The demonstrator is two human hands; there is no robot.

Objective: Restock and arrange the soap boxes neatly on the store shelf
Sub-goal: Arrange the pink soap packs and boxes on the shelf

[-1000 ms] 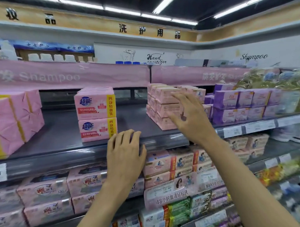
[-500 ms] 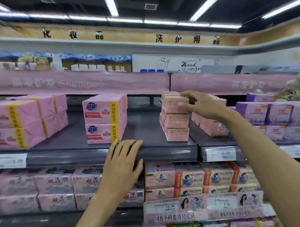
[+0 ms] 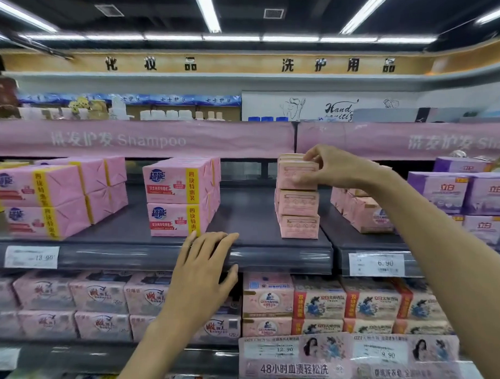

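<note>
1. The right hand (image 3: 333, 166), at about 1 o'clock from the frame's centre, grasps the topmost peach-pink cardboard soap box (image 3: 296, 175). Its fingers curl over the box's top and the thumb presses on the front face near the right edge.
2. That box sits on a stack of two matching peach-pink boxes (image 3: 298, 215), three high in all. The stack stands upright on the dark grey metal shelf (image 3: 258, 240), near its front edge.
3. The left hand (image 3: 203, 268), at 6 o'clock from the centre, is released and holds nothing. Its straight fingers lie flat over the shelf's front lip, and the thumb spreads toward 3 o'clock below the lip.
4. At 11 o'clock of the left hand, just beside its fingertips, stand two pink paper-wrapped soap packs with yellow bands (image 3: 176, 196), one on the other.
5. At 9 o'clock on the same shelf lies a second pile of pink yellow-banded packs (image 3: 44, 199), well apart from the first.
6. At 3 o'clock of the stack, partly hidden behind the right forearm, a leaning row of peach-pink boxes (image 3: 364, 214) rests on the neighbouring shelf section.
7. Further toward 3 o'clock stand purple cardboard boxes (image 3: 464, 194).
8. A white price label reading 6.90 (image 3: 378, 264) is fixed to the lip at 5 o'clock of the stack.
9. A pink banner printed "Shampoo" (image 3: 131, 140) runs above the shelf at 12 o'clock.
</note>
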